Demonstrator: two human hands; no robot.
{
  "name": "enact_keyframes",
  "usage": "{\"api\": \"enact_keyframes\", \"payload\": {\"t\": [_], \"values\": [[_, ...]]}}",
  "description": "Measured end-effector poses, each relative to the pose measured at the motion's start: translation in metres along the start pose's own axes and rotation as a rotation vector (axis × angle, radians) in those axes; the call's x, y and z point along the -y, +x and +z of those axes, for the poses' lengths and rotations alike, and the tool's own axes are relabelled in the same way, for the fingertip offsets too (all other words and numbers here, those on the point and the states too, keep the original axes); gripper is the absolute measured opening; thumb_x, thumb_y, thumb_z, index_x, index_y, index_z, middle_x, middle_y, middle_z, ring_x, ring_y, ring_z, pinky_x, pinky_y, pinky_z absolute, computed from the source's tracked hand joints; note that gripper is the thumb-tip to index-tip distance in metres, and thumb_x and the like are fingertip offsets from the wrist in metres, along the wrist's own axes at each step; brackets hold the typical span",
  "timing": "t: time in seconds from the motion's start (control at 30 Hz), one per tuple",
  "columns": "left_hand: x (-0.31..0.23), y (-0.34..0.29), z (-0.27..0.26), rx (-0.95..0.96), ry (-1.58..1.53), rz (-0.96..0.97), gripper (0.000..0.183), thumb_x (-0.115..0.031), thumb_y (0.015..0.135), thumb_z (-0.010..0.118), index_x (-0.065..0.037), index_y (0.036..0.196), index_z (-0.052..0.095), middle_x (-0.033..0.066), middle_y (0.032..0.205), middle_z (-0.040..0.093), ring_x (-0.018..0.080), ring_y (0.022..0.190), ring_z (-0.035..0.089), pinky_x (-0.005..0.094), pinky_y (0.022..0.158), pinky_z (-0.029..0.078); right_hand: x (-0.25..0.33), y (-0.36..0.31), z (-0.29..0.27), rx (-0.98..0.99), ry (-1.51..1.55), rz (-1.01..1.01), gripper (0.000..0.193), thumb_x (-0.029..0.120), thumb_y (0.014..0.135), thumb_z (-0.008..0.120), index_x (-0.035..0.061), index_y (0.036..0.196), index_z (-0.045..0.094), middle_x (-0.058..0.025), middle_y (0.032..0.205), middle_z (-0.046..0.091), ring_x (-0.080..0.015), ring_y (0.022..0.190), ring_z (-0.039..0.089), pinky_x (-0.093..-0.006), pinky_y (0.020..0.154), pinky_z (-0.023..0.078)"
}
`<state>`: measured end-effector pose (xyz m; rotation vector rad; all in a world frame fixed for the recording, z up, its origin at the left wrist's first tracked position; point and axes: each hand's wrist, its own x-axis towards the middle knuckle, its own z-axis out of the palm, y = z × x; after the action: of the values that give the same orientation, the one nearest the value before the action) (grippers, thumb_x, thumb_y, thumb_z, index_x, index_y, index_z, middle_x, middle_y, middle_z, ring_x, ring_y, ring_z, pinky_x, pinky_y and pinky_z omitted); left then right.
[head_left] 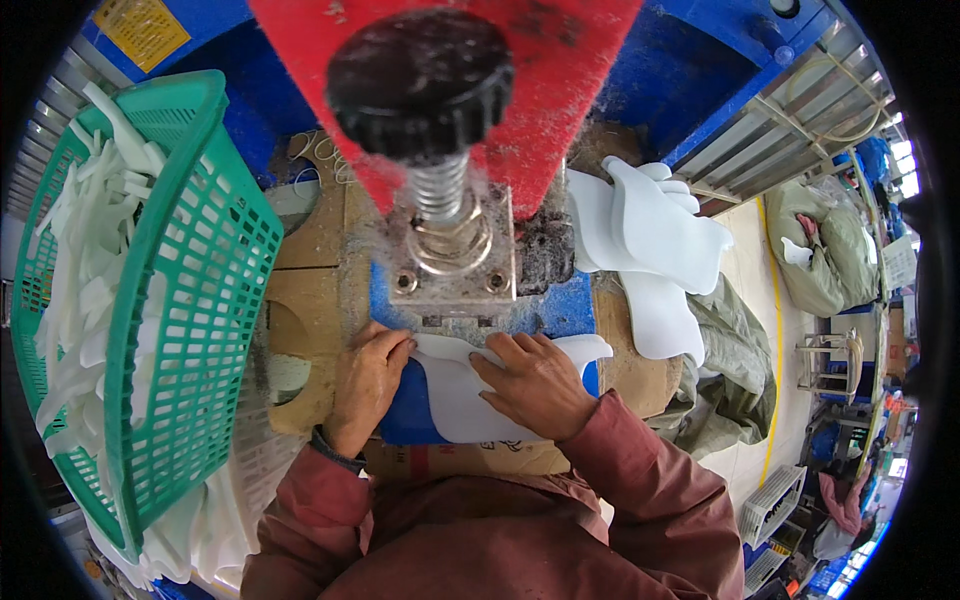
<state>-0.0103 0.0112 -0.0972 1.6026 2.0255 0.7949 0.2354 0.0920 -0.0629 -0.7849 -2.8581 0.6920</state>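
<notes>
A white, curved foam-like piece (pixel 465 400) lies across the blue machine bed (pixel 402 418), its upper edge close to the metal press foot (pixel 450 275). My left hand (pixel 372 378) pinches the piece's upper left corner between thumb and fingers. My right hand (pixel 537 383) bears on its upper middle with bent fingers, thumb tucked toward the sheet. To the right of that hand, the piece's far end sticks out in a narrow tip. Part of the upper edge is hidden under the right fingers.
Over the bed stands a red machine head (pixel 560 60) with a black knob (pixel 420 85) and a spring. A green basket (pixel 190 330) full of white strips is at left. Similar white pieces (pixel 660 230) are stacked at right, beside a grey-green sack (pixel 735 370).
</notes>
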Motion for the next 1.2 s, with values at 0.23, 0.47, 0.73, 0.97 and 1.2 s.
{"api": "enact_keyframes", "payload": {"t": [0.23,0.47,0.73,0.97,1.2], "values": [[-0.014,0.009,-0.011,0.103,-0.031,-0.141,0.015,-0.008,0.092,0.072,0.0,0.105,0.072,0.0163,0.097,0.067,0.0355,0.092,0.067,0.0419,0.08,0.052,-0.005,0.004,0.007,0.018,-0.059,-0.022,0.042,0.026,0.082,0.078,0.0101,0.12,0.069,-0.008,0.11,0.054,-0.0262,0.1,0.06,-0.0418,0.086,0.05],[-0.058,0.0,0.014,0.1,0.038,0.289,0.02,-0.004,0.093,0.068,-0.006,0.112,0.071,0.0091,0.106,0.066,0.0325,0.097,0.069,0.0407,0.079,0.058,-0.002,0.008,0.004,0.002,-0.164,-0.057,0.041,0.028,0.085,0.076,0.0122,0.122,0.07,-0.0085,0.108,0.056,-0.0264,0.1,0.061,-0.0408,0.087,0.049],[-0.056,-0.001,0.021,0.234,0.024,0.268,0.028,-0.008,0.09,0.074,-0.004,0.118,0.072,0.0104,0.106,0.063,0.0319,0.096,0.067,0.0418,0.081,0.057,-0.013,-0.064,-0.027,-0.253,0.152,0.226,0.027,0.015,0.088,0.075,0.0094,0.114,0.072,-0.0104,0.092,0.065,-0.0308,0.08,0.069,-0.0393,0.07,0.056],[-0.069,-0.007,0.026,0.184,0.116,0.257,0.036,-0.014,0.084,0.082,-0.003,0.116,0.073,0.0091,0.108,0.061,0.0303,0.1,0.064,0.0412,0.082,0.057,-0.026,-0.078,-0.014,-0.493,0.58,0.446,0.018,-0.001,0.091,0.072,-0.0003,0.109,0.073,-0.0124,0.1,0.07,-0.0244,0.086,0.071,-0.0324,0.078,0.056],[-0.072,-0.013,0.037,0.11,0.172,0.217,0.033,-0.013,0.081,0.084,-0.003,0.11,0.074,0.0087,0.107,0.06,0.0298,0.1,0.064,0.0411,0.083,0.056,-0.04,-0.064,-0.003,-0.554,0.395,0.41,0.014,0.0,0.088,0.073,0.0024,0.103,0.074,-0.012,0.094,0.068,-0.0285,0.084,0.069,-0.0368,0.071,0.056]]}}
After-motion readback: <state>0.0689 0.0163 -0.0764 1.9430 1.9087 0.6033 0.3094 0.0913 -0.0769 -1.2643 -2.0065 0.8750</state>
